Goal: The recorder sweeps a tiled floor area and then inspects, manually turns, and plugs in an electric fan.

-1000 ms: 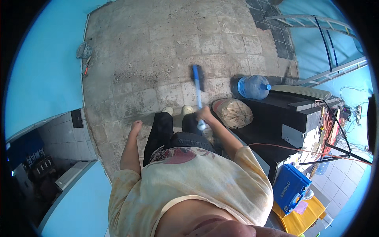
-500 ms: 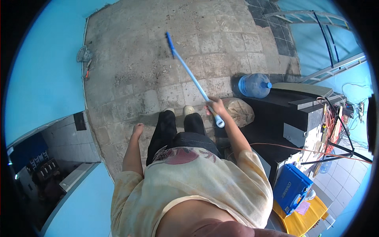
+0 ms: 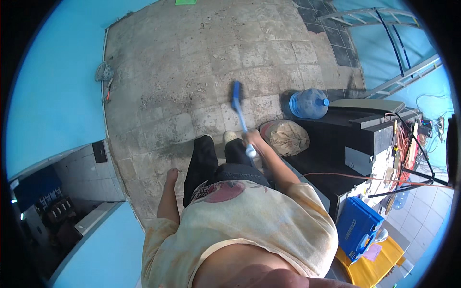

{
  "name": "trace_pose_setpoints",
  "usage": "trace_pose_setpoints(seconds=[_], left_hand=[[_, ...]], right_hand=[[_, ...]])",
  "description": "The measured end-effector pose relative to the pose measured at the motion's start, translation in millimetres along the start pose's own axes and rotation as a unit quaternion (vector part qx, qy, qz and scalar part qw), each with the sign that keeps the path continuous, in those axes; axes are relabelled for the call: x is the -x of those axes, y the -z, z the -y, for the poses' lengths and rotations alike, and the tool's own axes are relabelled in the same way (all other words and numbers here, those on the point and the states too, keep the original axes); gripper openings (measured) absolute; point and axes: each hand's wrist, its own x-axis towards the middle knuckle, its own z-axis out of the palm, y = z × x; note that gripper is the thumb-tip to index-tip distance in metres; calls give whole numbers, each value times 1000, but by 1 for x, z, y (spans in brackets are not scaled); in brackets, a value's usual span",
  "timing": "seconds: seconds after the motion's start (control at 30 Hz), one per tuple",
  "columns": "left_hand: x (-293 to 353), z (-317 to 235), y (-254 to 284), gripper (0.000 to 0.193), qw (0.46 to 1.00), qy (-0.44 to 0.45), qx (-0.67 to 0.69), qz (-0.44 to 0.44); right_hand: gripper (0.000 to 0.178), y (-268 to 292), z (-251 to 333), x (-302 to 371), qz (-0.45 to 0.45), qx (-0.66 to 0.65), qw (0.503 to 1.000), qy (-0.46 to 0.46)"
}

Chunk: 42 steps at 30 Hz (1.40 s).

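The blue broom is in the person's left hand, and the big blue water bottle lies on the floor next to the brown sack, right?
Not quite. The blue broom is in the right hand, not the left. The left hand hangs empty beside the leg. The rest holds: the big blue water bottle lies on the floor next to the brown sack. The head view shows it.

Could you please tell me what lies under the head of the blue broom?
The blue broom, gripped by the right hand, has its head on the worn, stained floor tiles. Only bare tile shows around it; whatever lies directly beneath the bristles is covered.
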Motion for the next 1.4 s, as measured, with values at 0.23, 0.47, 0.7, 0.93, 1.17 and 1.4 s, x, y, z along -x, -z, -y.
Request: trace_pose_setpoints(seconds=[0.23, 0.47, 0.7, 0.93, 1.17, 1.4], left_hand=[[47, 68, -16, 37, 999, -16, -6, 50], [95, 111, -45, 31, 990, 75, 113, -43], [145, 177, -95, 38, 957, 98, 271, -23], [192, 276, -156, 33, 944, 140, 297, -21], [259, 335, -196, 31, 929, 194, 307, -65], [306, 342, -237, 29, 845, 303, 415, -148]], right_hand=[[9, -30, 73, -63, 160, -254, 953, -31], [32, 11, 31, 16, 123, -265, 952, 96], [12, 36, -79, 79, -116, 73, 989, 63], [9, -31, -49, 73, -20, -66, 996, 50], [9, -60, -34, 24, 268, -306, 904, -128], [18, -125, -35, 186, 337, 47, 936, -92]])
